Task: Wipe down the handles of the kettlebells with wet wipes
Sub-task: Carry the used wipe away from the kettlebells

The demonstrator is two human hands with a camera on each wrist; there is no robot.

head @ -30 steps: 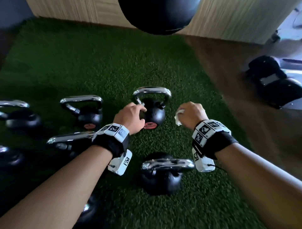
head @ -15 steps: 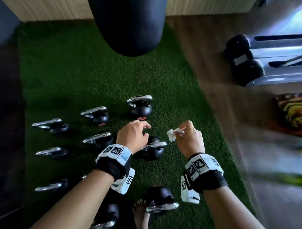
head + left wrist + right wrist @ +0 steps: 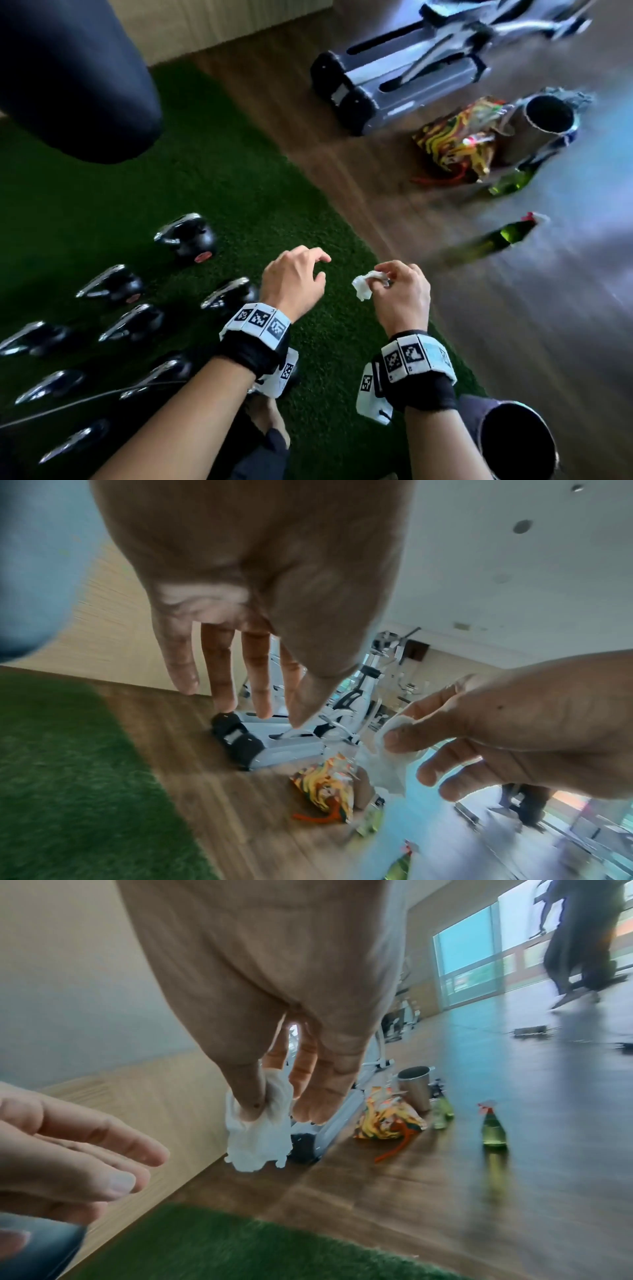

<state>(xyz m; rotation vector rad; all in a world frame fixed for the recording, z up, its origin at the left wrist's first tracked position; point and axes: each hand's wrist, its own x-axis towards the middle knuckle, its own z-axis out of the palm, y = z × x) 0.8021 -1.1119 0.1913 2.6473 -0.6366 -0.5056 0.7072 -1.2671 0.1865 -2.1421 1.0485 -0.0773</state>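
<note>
Several black kettlebells with chrome handles stand on the green turf at the left; the farthest kettlebell has a red mark. My right hand pinches a crumpled white wet wipe between thumb and forefinger, held in the air above the turf's right edge; the wet wipe hangs from the fingers in the right wrist view. My left hand hovers beside it with relaxed, spread fingers, holding nothing and touching no kettlebell.
A black punching bag hangs at the upper left. On the wooden floor to the right are a grey exercise machine, a colourful bag, a metal cup and two green bottles. Another person walks far off.
My left hand has let go of the far kettlebell and risen away. Both hands and my view have lifted and swung right toward the wooden floor. The wipe stays pinched.
</note>
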